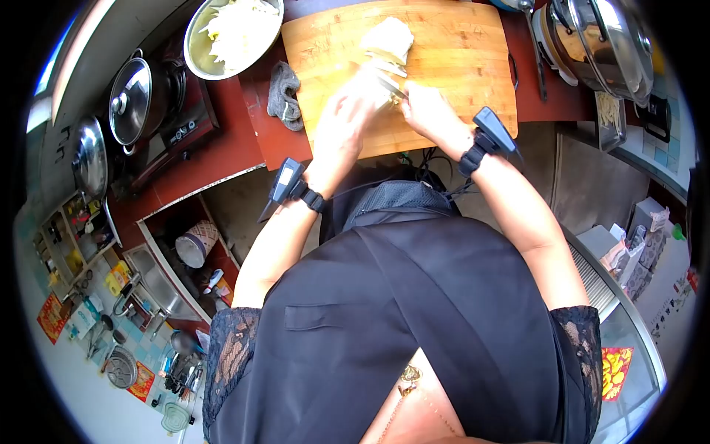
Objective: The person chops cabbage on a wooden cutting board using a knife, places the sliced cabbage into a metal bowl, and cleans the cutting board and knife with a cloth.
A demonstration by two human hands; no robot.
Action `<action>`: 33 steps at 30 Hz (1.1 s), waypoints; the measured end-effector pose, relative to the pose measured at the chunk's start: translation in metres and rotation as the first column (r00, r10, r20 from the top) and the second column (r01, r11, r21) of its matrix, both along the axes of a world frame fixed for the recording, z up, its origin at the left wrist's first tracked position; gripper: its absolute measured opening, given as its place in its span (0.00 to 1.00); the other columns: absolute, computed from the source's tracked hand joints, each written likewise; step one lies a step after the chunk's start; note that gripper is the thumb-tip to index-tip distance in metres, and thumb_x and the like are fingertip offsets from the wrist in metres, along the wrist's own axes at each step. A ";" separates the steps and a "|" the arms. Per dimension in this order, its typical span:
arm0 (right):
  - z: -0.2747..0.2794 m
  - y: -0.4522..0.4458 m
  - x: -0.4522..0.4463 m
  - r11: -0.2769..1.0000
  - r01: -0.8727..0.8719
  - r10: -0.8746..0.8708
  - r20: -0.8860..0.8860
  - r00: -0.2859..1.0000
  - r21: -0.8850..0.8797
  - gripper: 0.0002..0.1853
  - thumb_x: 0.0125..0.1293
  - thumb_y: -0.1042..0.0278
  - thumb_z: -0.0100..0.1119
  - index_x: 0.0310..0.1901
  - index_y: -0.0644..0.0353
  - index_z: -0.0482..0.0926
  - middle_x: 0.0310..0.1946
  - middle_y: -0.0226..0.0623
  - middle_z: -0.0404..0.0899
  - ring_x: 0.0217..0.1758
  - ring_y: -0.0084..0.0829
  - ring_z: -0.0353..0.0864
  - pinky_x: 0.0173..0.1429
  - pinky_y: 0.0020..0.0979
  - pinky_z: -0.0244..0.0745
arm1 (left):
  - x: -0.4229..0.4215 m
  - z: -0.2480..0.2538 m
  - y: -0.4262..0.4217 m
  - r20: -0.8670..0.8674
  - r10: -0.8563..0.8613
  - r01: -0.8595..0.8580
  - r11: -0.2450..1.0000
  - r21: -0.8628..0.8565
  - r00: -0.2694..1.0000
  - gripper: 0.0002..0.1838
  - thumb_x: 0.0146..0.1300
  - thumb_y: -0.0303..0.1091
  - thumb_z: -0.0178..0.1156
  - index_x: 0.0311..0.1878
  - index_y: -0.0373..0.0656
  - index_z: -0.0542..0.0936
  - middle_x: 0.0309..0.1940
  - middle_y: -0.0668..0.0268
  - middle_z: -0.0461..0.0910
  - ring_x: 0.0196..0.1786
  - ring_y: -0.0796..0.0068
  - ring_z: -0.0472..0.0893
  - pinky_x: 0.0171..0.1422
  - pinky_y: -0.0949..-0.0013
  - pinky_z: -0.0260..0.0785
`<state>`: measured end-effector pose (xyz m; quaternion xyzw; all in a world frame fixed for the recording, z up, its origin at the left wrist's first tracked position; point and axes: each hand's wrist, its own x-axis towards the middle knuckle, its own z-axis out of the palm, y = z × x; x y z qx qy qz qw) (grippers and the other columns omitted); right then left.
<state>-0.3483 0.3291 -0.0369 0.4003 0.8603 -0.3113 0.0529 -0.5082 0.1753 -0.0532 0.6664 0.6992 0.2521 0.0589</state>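
My right hand (430,112) is closed around a kitchen knife (392,85), whose blade points up and left over the wooden cutting board (473,66). My left hand (349,115) is beside the blade at the cut pale pieces; its fingers are blurred and overexposed, so their grip is unclear. Just beyond the blade lies a whitish chunk of vegetable (389,41), possibly cabbage, with slices at its near end. A metal bowl (194,55) of pale cut vegetable (240,31) stands left of the board. Each wrist wears a black strapped device.
A grey cloth (283,96) lies at the board's left edge. Lidded pots (133,100) stand farther left, one on a cooker (185,129). At right are a large glass-lidded pot (603,44) and a long-handled utensil (536,55). Cables (433,166) hang below the counter.
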 end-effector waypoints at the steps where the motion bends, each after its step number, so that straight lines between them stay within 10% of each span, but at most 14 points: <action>1: -0.003 -0.002 -0.003 1.000 0.018 -0.018 0.010 1.000 0.001 0.12 0.71 0.64 0.56 0.47 0.62 0.81 0.36 0.59 0.85 0.42 0.61 0.87 0.50 0.56 0.82 | 0.000 0.004 0.000 0.009 0.004 -0.004 1.000 -0.001 1.000 0.22 0.64 0.25 0.66 0.62 0.44 0.81 0.61 0.57 0.80 0.64 0.50 0.75 0.69 0.56 0.73; 6: -0.021 -0.004 -0.003 0.996 0.084 -0.083 -0.211 0.974 -0.008 0.12 0.71 0.63 0.57 0.48 0.62 0.81 0.36 0.60 0.85 0.42 0.62 0.86 0.49 0.56 0.82 | 0.000 0.003 0.000 0.001 0.003 -0.003 1.000 0.009 1.000 0.22 0.64 0.25 0.66 0.62 0.43 0.81 0.62 0.56 0.80 0.64 0.50 0.75 0.69 0.57 0.73; 15: 0.057 -0.016 0.010 0.998 -0.044 0.038 -0.108 0.993 -0.053 0.08 0.72 0.68 0.57 0.47 0.62 0.78 0.33 0.57 0.85 0.40 0.61 0.85 0.48 0.53 0.81 | 0.000 0.003 -0.006 -0.016 0.005 -0.005 1.000 0.005 1.000 0.24 0.61 0.25 0.67 0.63 0.42 0.80 0.62 0.57 0.79 0.64 0.52 0.76 0.69 0.58 0.73; 33: 0.015 -0.024 0.001 1.000 0.007 -0.011 -0.158 0.987 -0.023 0.10 0.71 0.68 0.57 0.50 0.61 0.79 0.29 0.58 0.84 0.36 0.60 0.86 0.44 0.56 0.81 | 0.000 0.003 -0.003 -0.059 0.015 -0.015 1.000 0.004 0.998 0.24 0.61 0.26 0.69 0.62 0.41 0.80 0.61 0.57 0.79 0.63 0.52 0.77 0.66 0.58 0.75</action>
